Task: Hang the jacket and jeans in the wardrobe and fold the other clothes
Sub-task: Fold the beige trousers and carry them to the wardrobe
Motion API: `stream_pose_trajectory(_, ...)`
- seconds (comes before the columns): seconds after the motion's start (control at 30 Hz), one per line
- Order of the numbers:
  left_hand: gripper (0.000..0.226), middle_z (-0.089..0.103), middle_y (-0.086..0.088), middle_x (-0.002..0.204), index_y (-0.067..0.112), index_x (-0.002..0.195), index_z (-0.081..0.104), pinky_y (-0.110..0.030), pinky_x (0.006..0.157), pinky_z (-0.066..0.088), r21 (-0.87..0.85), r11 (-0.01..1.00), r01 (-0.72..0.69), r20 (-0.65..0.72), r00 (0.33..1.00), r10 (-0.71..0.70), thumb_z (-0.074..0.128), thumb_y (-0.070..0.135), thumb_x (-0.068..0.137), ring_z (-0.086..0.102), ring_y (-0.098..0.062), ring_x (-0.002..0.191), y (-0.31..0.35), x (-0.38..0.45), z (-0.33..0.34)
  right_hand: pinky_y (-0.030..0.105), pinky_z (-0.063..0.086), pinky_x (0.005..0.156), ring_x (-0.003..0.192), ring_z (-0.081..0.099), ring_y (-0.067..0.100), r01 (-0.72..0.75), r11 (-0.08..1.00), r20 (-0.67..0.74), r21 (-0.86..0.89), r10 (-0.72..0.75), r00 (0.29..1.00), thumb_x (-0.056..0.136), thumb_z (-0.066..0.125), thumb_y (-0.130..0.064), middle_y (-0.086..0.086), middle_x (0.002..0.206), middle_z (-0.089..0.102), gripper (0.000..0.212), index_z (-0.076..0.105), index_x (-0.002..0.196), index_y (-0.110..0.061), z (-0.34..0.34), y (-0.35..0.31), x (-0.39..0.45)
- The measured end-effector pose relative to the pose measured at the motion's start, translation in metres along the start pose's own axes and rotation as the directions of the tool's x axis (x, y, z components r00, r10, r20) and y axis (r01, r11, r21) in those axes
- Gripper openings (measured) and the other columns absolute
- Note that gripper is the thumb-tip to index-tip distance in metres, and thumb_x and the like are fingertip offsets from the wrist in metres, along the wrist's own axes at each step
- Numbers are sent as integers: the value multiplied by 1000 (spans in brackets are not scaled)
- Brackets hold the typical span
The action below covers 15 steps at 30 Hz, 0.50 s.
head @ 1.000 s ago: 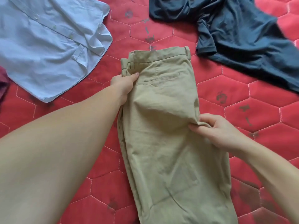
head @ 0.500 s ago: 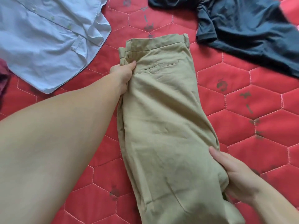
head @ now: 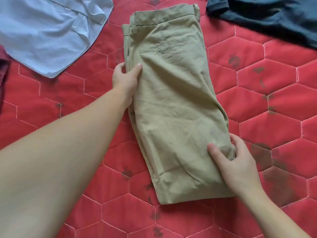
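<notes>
Trousers (head: 171, 93) lie flat on the red quilt (head: 257, 117) under my head camera, khaki, doubled along their length, waistband at the far end and a folded lower edge nearest me. My left hand (head: 124, 79) pinches the left edge just below the back pocket, thumb on top of the cloth and fingers curled round the side. My right hand (head: 237, 167) grips the right edge low down, thumb pressed on the top layer and fingers wrapped round the bunched cloth there. Off to the far left lies a pale blue shirt (head: 48, 35), spread open, with a bit of dark red cloth (head: 3, 66) poking in at the frame edge beside it. At the far right lies a navy top (head: 274, 18), crumpled, well apart from the trousers.

I judge this to be the folding part of the job, with this one garment half done. The next move, as I see it, calls for a flat, squared bundle: the ridge running down the right side wants smoothing out, then the near end carried up toward the waistband with the edges kept in line
</notes>
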<state>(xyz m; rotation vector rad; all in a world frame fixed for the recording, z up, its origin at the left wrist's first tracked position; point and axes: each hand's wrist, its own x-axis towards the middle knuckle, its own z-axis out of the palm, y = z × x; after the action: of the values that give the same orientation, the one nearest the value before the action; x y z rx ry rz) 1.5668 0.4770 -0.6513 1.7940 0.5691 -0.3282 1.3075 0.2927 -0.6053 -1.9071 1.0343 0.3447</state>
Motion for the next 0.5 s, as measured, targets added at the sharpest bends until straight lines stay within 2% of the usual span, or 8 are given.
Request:
stream_pose_trajectory(0.07,47,66,6,109,16,122,59,-27,91,53,43,999,4,-10,1000,-4,74,33,82,64,-9,98,-22,-32,-8,24,42,72,89,60,1,21,997,60,-76,-16,998,74,70,-56,-20,95,65,41,61,105,-30,0,4,-4)
stream_pose_trajectory(0.13,46,68,5,110,17,120,60,-31,94,53,44,999,32,-29,999,-30,75,36,81,65,-11,99,-44,-67,-13,25,43,67,85,62,7,69,987,117,-143,-53,992,82,66,-52,-12,91,69,32,65,93,-23,-1,3,-7)
stream_pose_trajectory(0.2,47,66,6,111,17,121,58,-28,93,50,45,997,56,-50,997,-54,74,37,82,63,-12,101,-63,-99,-18,24,46,63,79,64,9,108,994,167,19,-109,980,92,59,-45,-5,86,73,31,68,87,-16,-3,-3,-9)
stream_pose_trajectory(0.27,47,64,8,110,18,122,57,-24,90,47,59,996,71,-45,997,-69,73,39,84,61,-10,101,-75,-125,-21,19,46,58,73,64,8,-24,976,221,219,-26,975,97,51,-43,-9,83,71,32,66,82,-19,-8,-10,-11)
stream_pose_trajectory(0.3,45,64,9,109,18,121,57,-24,89,47,62,995,78,-34,997,-76,72,40,84,61,-11,101,-80,-132,-21,20,42,59,75,61,9,-74,977,248,202,22,968,99,46,-45,-10,87,68,33,64,83,-22,-9,-10,-11)
stream_pose_trajectory(0.37,42,64,8,109,18,120,59,-25,87,45,111,990,82,-16,997,-80,69,41,87,60,-12,101,-86,-141,-23,22,37,61,79,57,11,-45,999,295,-22,50,954,101,38,-48,-1,95,64,42,66,87,-19,-8,6,-6)
stream_pose_trajectory(0.43,41,63,7,109,17,120,60,-24,85,43,143,985,91,-8,996,-91,66,43,88,58,-13,99,-87,-143,-23,25,38,61,83,63,19,11,987,267,-157,32,963,100,36,-51,9,88,65,59,69,82,-6,-7,19,-3)
stream_pose_trajectory(0.5,45,65,6,112,17,120,61,-25,88,45,113,985,132,21,991,-136,68,46,86,60,-13,101,-88,-146,-25,31,36,62,78,61,25,22,985,210,-171,14,978,96,39,-58,9,75,61,65,63,73,-3,-6,30,-1)
